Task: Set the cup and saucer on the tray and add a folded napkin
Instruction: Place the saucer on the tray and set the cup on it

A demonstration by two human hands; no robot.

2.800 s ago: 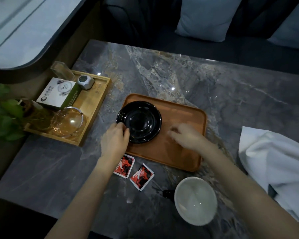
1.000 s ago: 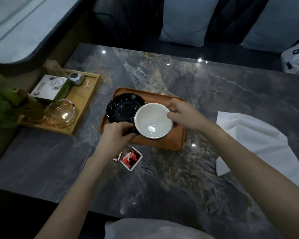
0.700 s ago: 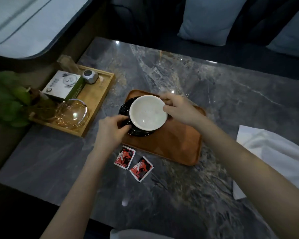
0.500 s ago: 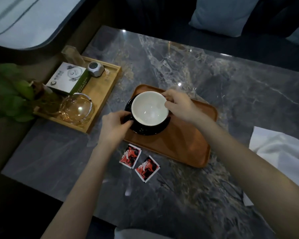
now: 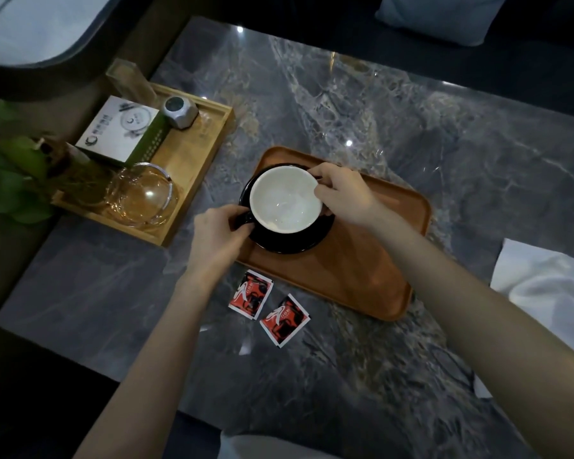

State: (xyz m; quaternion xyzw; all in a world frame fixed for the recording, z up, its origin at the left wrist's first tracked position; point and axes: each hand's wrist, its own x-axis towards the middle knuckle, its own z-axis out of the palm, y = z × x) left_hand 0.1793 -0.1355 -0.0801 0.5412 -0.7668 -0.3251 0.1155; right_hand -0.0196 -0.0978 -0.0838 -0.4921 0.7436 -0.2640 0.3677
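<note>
The left hand [image 5: 217, 235] curls its fingers round the dark handle of the one cup [image 5: 285, 200], a tight pinching grip, while the right hand [image 5: 343, 193] pinches the cup's far rim between thumb and bent fingers. The cup, white inside, sits on one black saucer [image 5: 292, 245], which rests on the left end of the brown tray [image 5: 361, 270]. The worktop [image 5: 411, 127] is grey veined marble, with a dark sofa and a pale cushion [image 5: 438, 14] beyond it. A white napkin [image 5: 550, 283] lies on the worktop well right of the tray, apart from it. A second, lighter wooden tray [image 5: 192, 167] at left carries one box [image 5: 120, 127] and one glass bowl [image 5: 143, 193]. Two red sachets [image 5: 269, 306] lie just in front of the brown tray.
</note>
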